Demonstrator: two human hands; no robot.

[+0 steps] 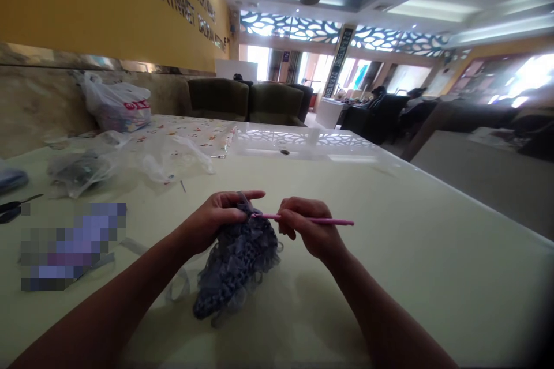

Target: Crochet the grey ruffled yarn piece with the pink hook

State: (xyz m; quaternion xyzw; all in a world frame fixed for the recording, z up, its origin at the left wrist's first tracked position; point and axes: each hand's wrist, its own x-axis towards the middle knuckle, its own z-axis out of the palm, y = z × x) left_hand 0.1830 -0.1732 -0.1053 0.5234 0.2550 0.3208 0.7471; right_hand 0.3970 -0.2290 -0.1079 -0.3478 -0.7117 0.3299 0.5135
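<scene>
A grey-blue crocheted piece (242,259) with ruffled ribbon loops hangs over the pale table, near the middle of the view. My left hand (220,214) pinches its top edge, with the index finger stretched out to the right and a strand of ribbon running by the fingers. In my right hand (308,222) is a pink crochet hook (331,221), held level between thumb and fingers. The hook's tip meets the top of the piece beside my left thumb. A loose grey ribbon (178,287) curls on the table left of the piece.
Scissors (12,210) and a blurred-out packet (75,248) lie at the left. Behind them are clear plastic bags (82,170), a full white bag (119,105) and a patterned cloth (186,132) on the table (415,225). Armchairs (219,101) stand beyond; people sit farther back.
</scene>
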